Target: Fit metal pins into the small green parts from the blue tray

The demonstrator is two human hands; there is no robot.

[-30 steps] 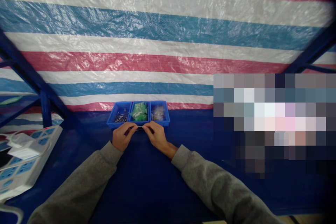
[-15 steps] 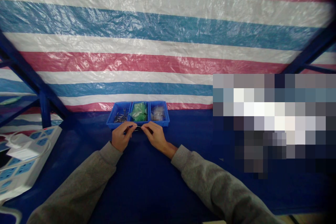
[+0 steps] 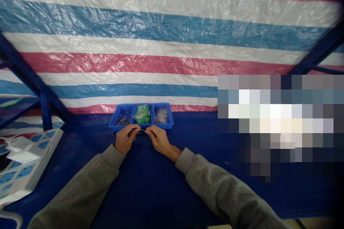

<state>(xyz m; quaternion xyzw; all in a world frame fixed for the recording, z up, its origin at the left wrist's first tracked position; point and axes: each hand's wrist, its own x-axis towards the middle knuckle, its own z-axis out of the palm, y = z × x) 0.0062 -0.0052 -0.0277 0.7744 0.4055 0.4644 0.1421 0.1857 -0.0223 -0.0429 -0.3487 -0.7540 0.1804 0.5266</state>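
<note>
My left hand [image 3: 125, 139] and my right hand [image 3: 160, 141] meet just in front of three joined blue bins. Between their pinched fingertips stretches a thin, light, metallic-looking rod [image 3: 142, 130]. Each hand closes on one end of it, and the fingers cover those ends. A second thin line shows just below the rod; I cannot tell whether it is another piece. Small metal pins [image 3: 123, 120] lie loose in the left bin. Green plastic packets [image 3: 142, 114] fill the middle bin, and clear plastic packets [image 3: 161, 116] lie in the right one.
A white power strip [image 3: 40, 164] with plugged-in adapters and cables lies on the left of the dark blue table [image 3: 150, 189]. Striped plastic sheeting [image 3: 161, 46] hangs behind, between blue frame posts [image 3: 45, 111]. The right side is pixelated.
The rod's right end has dipped slightly, so it slants more now. Both hands stay nearly where they were, still pinching it.
</note>
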